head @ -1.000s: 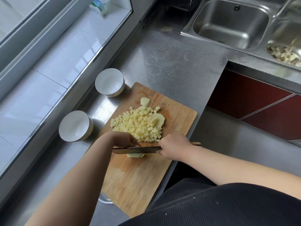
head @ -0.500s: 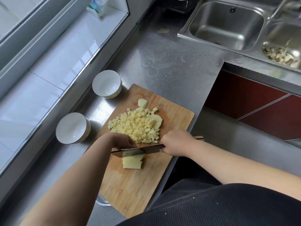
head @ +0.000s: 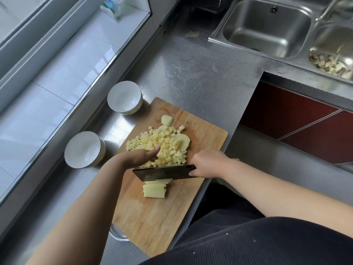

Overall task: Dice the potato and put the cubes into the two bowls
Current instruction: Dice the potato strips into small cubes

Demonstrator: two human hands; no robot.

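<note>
A wooden cutting board [head: 152, 222] lies slantwise on the steel counter [head: 200, 73], its near end toward the person. The right hand [head: 208, 165] grips the handle of a cleaver [head: 164, 172], fingers curled round it, the blade held broadside across the middle of the board. The left hand [head: 141, 156] hovers just beyond the blade with fingers relaxed and holding nothing, the thumb pointing toward a heap of potato cubes [head: 160, 148] on the board's far half. A stack of potato strips [head: 154, 190] lies just on the near side of the blade, partly under it. Two larger uncut pieces sit at the heap's far and right edges. Two white bowls stand on the counter off the board's left edge: the far bowl [head: 125, 100] near the far corner, the near bowl [head: 84, 150] beside the heap. Neither shows any cubes inside.
</note>
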